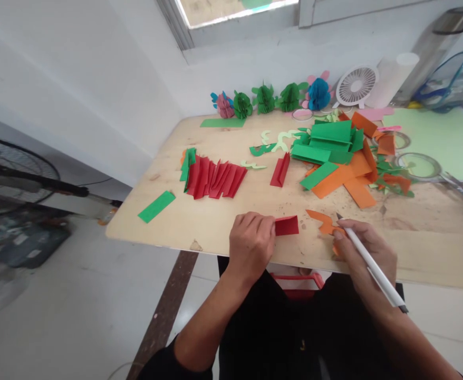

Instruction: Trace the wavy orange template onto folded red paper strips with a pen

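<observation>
My left hand (252, 244) is closed around one end of a folded red paper piece (287, 226) near the table's front edge. My right hand (369, 252) grips a white pen (369, 262), its dark tip pointing up and left. The same thumb and fingers pinch an orange paper cut-out (325, 222) with a wavy edge. Between the two hands there is a small gap over the tabletop. Further back lies another folded red paper (280, 170), and to the left a row of folded red papers (215, 178) stands close together.
Green folded papers (326, 140) are heaped over orange paper (360, 163) at the right. Tape rolls (418, 166) lie beyond, near a white fan (357, 87). Several paper figures (265, 99) line the wall. A green strip (156, 206) lies at left on the wooden table (168, 232).
</observation>
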`<state>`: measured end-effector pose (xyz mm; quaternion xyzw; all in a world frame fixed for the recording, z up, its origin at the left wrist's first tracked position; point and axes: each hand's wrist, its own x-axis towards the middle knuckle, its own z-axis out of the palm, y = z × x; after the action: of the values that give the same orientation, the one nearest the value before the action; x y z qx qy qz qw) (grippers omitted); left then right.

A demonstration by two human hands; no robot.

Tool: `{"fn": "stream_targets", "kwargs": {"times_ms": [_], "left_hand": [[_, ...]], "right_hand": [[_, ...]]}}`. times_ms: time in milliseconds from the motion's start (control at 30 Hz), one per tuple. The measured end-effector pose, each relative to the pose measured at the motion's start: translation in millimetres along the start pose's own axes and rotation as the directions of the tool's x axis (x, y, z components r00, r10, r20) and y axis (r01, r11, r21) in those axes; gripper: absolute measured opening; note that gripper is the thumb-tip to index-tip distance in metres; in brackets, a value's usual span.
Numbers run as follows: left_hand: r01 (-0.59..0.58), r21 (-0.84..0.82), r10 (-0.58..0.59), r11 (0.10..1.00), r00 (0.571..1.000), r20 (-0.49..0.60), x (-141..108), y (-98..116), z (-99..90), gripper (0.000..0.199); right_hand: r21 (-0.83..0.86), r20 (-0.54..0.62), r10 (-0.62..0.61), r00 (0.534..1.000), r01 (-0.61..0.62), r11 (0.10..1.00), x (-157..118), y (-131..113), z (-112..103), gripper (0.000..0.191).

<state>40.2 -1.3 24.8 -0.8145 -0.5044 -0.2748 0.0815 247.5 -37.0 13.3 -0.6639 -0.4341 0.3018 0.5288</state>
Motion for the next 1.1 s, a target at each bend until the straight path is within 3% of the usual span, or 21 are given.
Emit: {"fn": "stream_targets", "kwargs": {"times_ms": [100, 200, 300, 367, 500, 567, 667, 767, 933, 1100], "left_hand": [[0.155, -0.072, -0.145, 0.985, 0.982, 0.121, 8, 4, -3.3, 0.018], [0.345, -0.176, -0.299, 0.922, 0.923, 0.243, 13, 6, -2.1, 0.014], [0.485, -0.308, -0.402, 0.819, 0.867, 0.296, 16, 5, -0.5, 0.012], [0.548, -0.444, -0.453, 0.709, 0.836, 0.310, 15, 4, 0.4, 0.012], [0.621, -0.677, -0.534, 0.395, 0.755, 0.381, 10, 3, 4.5, 0.012], [0.626, -0.712, -0.544, 0.319, 0.736, 0.403, 6, 5, 7.4, 0.013], [0.624, -0.725, -0.553, 0.292, 0.728, 0.404, 3, 11, 10.1, 0.014], [0.606, -0.752, -0.560, 0.260, 0.729, 0.394, 2, 21, 9.1, 0.013], [0.565, -0.783, -0.524, 0.258, 0.763, 0.378, 3, 43, 1.5, 0.011], [0.553, -0.804, -0.486, 0.219, 0.776, 0.402, 1, 54, -3.1, 0.009]], "right_hand": [[0.010, -0.014, 0.007, 1.000, -0.006, 1.000, -1, -1, -2, 0.026], [0.010, -0.020, -0.003, 1.000, 0.003, 1.000, -3, -4, -3, 0.026], [-0.008, -0.019, -0.034, 0.999, 0.034, 0.999, -1, -5, -2, 0.025], [-0.047, -0.020, -0.080, 0.997, 0.079, 0.996, 3, -2, -3, 0.025], [-0.219, 0.068, -0.225, 0.972, 0.235, 0.947, 18, 12, -2, 0.024], [-0.314, 0.147, -0.280, 0.949, 0.313, 0.896, 24, 18, -2, 0.021], [-0.387, 0.176, -0.385, 0.906, 0.423, 0.820, 25, 19, 0, 0.019], [-0.320, 0.133, -0.419, 0.898, 0.439, 0.840, 15, 8, 3, 0.023], [0.014, 0.286, -0.292, 0.913, 0.300, 0.954, -7, -11, 16, 0.036], [0.109, 0.290, -0.120, 0.949, 0.092, 0.990, -9, -15, 23, 0.037]]}}
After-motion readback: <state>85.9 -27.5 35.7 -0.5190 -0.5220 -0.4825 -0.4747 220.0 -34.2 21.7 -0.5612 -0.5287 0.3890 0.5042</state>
